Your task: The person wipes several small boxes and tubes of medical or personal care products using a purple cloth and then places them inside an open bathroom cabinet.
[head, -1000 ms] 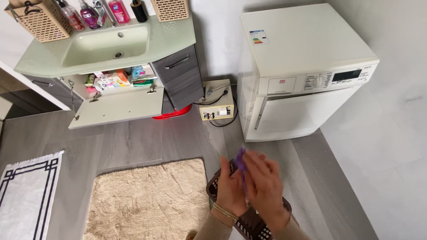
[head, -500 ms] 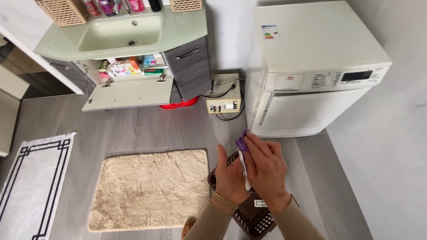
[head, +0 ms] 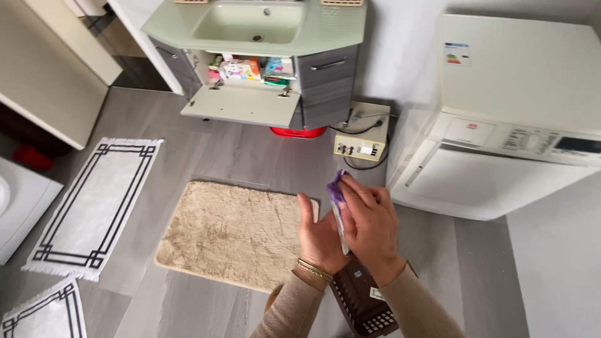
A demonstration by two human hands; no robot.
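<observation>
My two hands are pressed together in front of me with a small purple and white piece of cloth [head: 338, 194] held between them. My right hand [head: 370, 225] lies over the cloth and grips it. My left hand [head: 319, 241], with a bracelet on the wrist, backs it from the left, fingers pointing up. Below my forearms sits a dark brown plastic laundry basket [head: 366, 307] on the floor, mostly hidden by my arms.
A white washing machine [head: 501, 112] stands at the right. A sink cabinet [head: 263, 37] with its flap door open is at the top. A beige electrical box [head: 363, 141] with cables, a beige fluffy mat [head: 235, 231] and a white rug with black borders [head: 94, 206] lie on the grey floor.
The view has swung left and down, so the washing machine slid right and the rugs came into sight. My hands stay together on the purple cloth, a little higher over the basket.
</observation>
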